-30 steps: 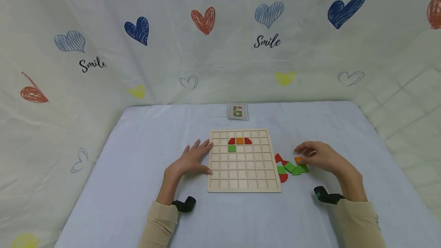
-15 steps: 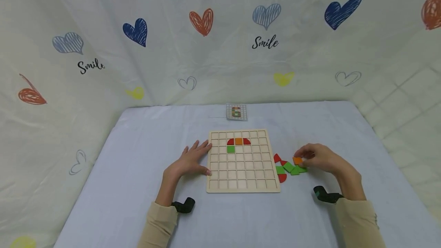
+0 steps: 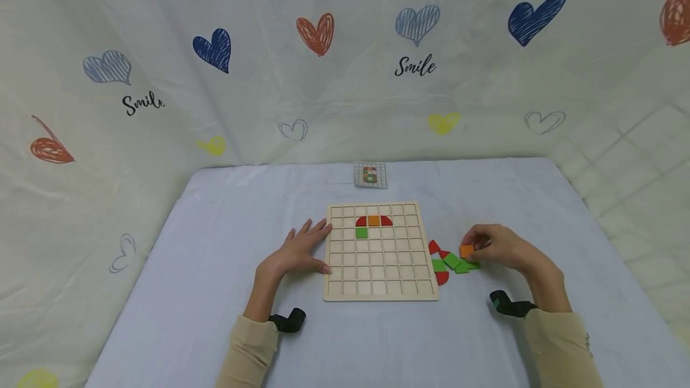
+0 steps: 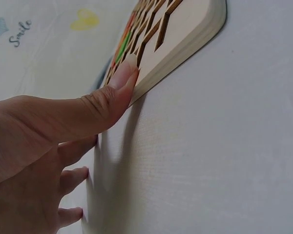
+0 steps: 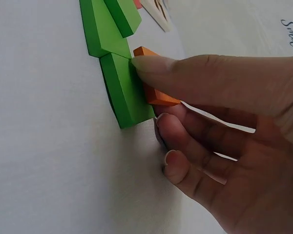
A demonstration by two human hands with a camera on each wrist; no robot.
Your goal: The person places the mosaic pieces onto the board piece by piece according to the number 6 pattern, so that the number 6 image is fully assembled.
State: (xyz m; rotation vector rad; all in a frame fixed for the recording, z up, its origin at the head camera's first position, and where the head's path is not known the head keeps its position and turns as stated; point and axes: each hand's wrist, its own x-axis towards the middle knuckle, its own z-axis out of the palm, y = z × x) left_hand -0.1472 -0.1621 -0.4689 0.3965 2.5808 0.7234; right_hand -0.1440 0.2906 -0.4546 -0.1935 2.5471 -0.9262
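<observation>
My left hand (image 3: pixel 295 254) lies with spread, fairly straight fingers at the left edge of a wooden grid board (image 3: pixel 377 271); its thumb (image 4: pixel 112 92) touches the board's rim in the left wrist view. On the right, my right hand (image 3: pixel 504 247) pinches an orange square tile (image 3: pixel 466 251) between thumb and fingers. That orange tile (image 5: pixel 161 97) is right beside a green tile (image 5: pixel 124 92) in the right wrist view. Set in the board are an orange square (image 3: pixel 374 221) between two rounded red tiles and a green square (image 3: pixel 362 233) below the left one.
Loose green tiles (image 3: pixel 451 261) and red tiles (image 3: pixel 442 278) lie by the board's right edge. A card (image 3: pixel 370 175) with a coloured 6 on a grid lies behind the board. White cloth (image 3: pixel 242 208) covers the table, and a curtain with printed hearts hangs behind.
My right hand has shifted slightly and closed its fingers on the orange tile, which has turned a little. The left hand stays at the board's edge.
</observation>
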